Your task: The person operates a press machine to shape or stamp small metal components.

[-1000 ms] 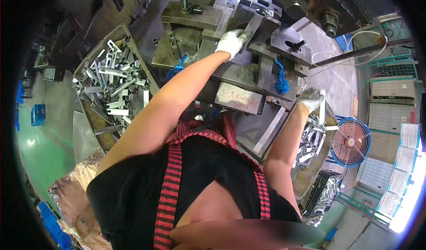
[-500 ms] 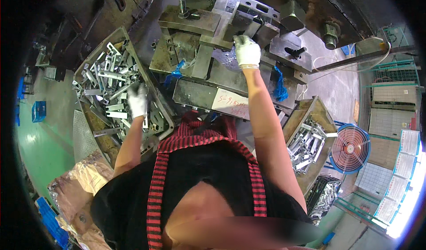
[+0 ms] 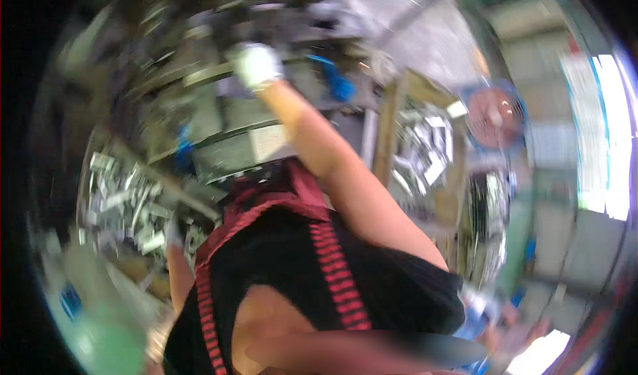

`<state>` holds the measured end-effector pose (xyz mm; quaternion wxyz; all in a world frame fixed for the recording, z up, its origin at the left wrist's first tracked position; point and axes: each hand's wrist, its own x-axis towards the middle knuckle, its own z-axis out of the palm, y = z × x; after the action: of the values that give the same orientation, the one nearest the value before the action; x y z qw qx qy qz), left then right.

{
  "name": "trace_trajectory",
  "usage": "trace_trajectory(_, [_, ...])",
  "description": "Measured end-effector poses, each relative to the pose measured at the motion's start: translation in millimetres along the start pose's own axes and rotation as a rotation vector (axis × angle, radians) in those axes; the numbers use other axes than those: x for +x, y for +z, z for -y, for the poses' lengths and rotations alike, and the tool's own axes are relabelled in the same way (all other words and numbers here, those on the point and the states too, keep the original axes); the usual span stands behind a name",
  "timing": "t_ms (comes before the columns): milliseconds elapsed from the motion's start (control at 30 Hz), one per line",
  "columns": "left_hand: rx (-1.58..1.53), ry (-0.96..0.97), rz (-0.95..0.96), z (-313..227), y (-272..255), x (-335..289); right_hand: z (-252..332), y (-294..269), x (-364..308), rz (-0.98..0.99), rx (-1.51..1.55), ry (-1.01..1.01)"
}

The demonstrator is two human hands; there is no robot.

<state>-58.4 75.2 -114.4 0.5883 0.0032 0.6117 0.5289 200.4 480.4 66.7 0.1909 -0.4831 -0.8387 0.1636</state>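
Strong motion blur covers the whole view. My right hand, in a white glove, reaches to the steel die on the press in front of me. Its fingers are smeared, and I cannot make out anything in them. My left hand, also gloved, is low at the near right side of the left bin, against a heap of silvery metal pieces. Those fingers are blurred as well. A pale paper note hangs on the die's front, with blue strands to its right.
On the right stands another bin with shiny metal parts inside. Beyond it are a round fan and a dark crate of metal pieces. Sheets of paper hang at the far right.
The whole view has swung, so the press and both bins appear shifted and tilted. My right hand stays near the die; my left stays at the left bin, now nearer its close edge.
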Motion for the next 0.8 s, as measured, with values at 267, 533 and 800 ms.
trace_trajectory(267, [0.149,0.315,-0.161,-81.5,-10.0,-39.3,3.0,2.4,-10.3,-0.176,0.094,0.075])
trace_trajectory(533, [0.346,0.423,-0.167,-142.2,111.4,-107.4,-1.4,-15.2,-24.7,-0.302,0.657,0.384])
trace_trajectory(800, [0.648,0.819,0.094,-175.0,276.1,-73.4,28.8,-52.5,-31.4,0.032,0.459,0.321])
